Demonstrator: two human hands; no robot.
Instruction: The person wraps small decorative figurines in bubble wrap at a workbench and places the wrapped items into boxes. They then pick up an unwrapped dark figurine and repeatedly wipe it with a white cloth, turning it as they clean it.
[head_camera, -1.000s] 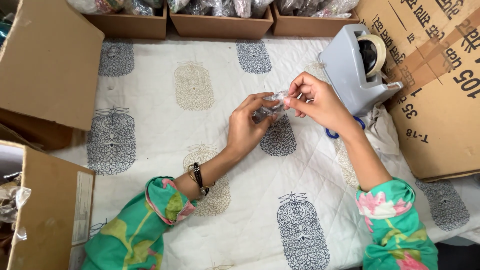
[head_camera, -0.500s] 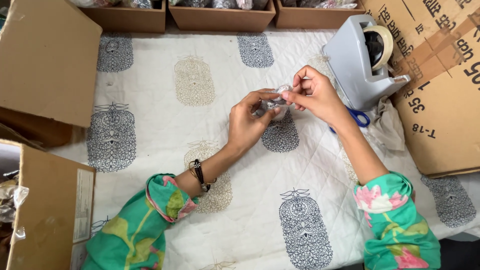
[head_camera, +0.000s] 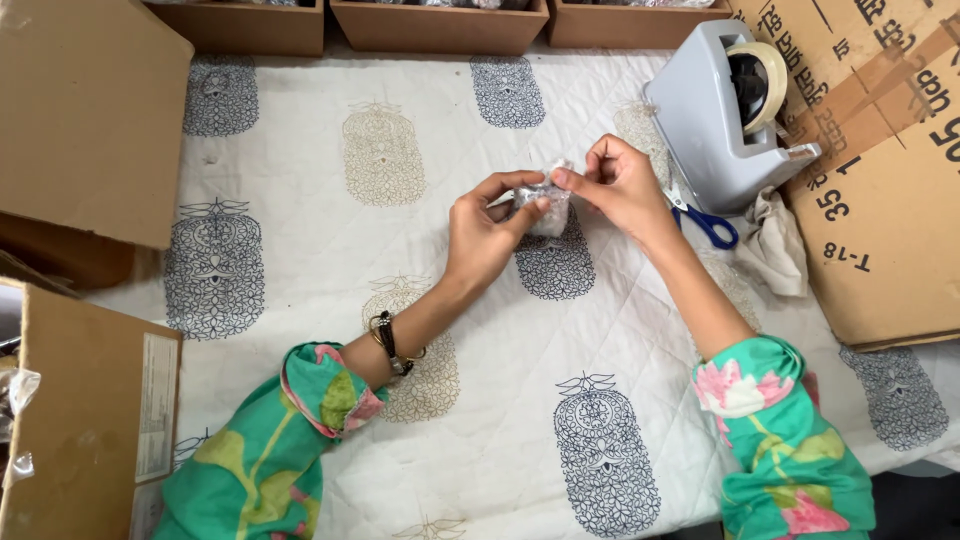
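Both of my hands meet over the middle of a white quilted cloth (head_camera: 300, 250) printed with grey and tan motifs. Between them is a small bundle wrapped in clear bubble wrap (head_camera: 545, 205). My left hand (head_camera: 485, 230) grips the bundle from the left with thumb and fingers. My right hand (head_camera: 615, 185) pinches its upper right side with the fingertips. The bundle's contents are hidden by the wrap.
A grey tape dispenser (head_camera: 715, 110) stands just right of my right hand, with blue-handled scissors (head_camera: 705, 222) and a crumpled cloth (head_camera: 770, 240) beside it. Cardboard boxes sit at the right (head_camera: 880, 190), upper left (head_camera: 80, 110), lower left (head_camera: 90, 420) and along the far edge (head_camera: 440, 22).
The view has shifted a little. My hands with the wrapped bundle have come slightly lower and closer together, and my right fingertips have moved onto the bundle's top.
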